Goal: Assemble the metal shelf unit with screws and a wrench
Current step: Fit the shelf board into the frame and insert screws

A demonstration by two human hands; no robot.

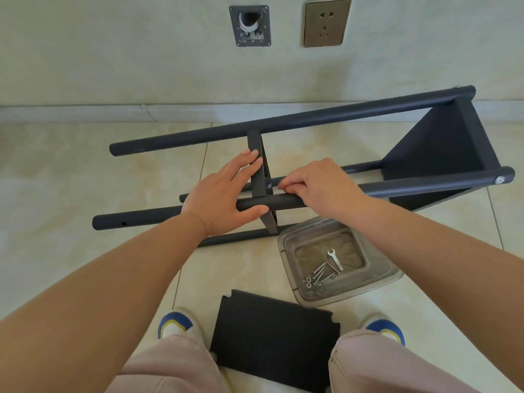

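Frame (297, 165) lies on its side on the floor, so the middle shelf's (258, 168) screw hole faces up. Left hand (226, 199), fingers spread and straight, steadies shelf and near post (397, 188); right hand (317, 185) seemingly pinches a small silver piece, probably a screw, there. Wrench (335, 259) waits in the tray (286, 245) nearby.

The shelf unit (297, 154) lies on its side across the floor (71, 180), near the far wall (141, 52), its end shelf to the right. The left hand (226, 194) rests on the middle shelf (256, 171) and near post (141, 218); the right hand (320, 182) sits just right of it. A tray (368, 282) lies nearer, holding a wrench (335, 259) and screws (319, 275). A loose panel (272, 336) lies nearest, between the shoes.
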